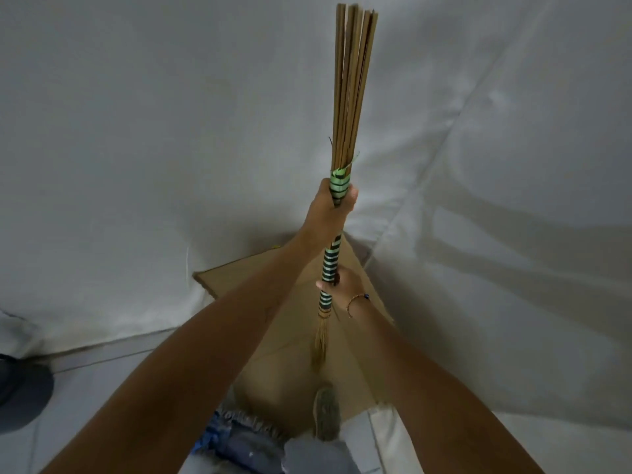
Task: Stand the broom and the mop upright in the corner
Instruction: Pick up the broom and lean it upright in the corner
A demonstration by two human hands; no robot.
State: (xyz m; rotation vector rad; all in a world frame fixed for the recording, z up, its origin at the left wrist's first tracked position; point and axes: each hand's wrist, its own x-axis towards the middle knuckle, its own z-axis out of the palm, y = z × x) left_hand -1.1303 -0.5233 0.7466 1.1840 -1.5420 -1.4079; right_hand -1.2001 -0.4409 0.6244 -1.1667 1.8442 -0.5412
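The broom (352, 83) is a bundle of brown sticks bound by a green-and-dark striped wrap, held nearly upright in front of the corner where two cloth-draped walls meet. My left hand (333, 208) grips the top of the striped wrap. My right hand (343, 285) grips the wrap lower down; a bracelet is on that wrist. Thin fibres hang from the broom's lower end above a sheet of cardboard (284, 357) on the floor. A grey-blue mop head (246, 439) lies at the bottom, partly hidden by my arms.
White cloth (136, 148) covers both walls and folds onto the tiled floor (92, 398). A grey fuzzy object (326, 415) rests on the cardboard's near edge. A dark rounded object (20, 391) sits at the left edge.
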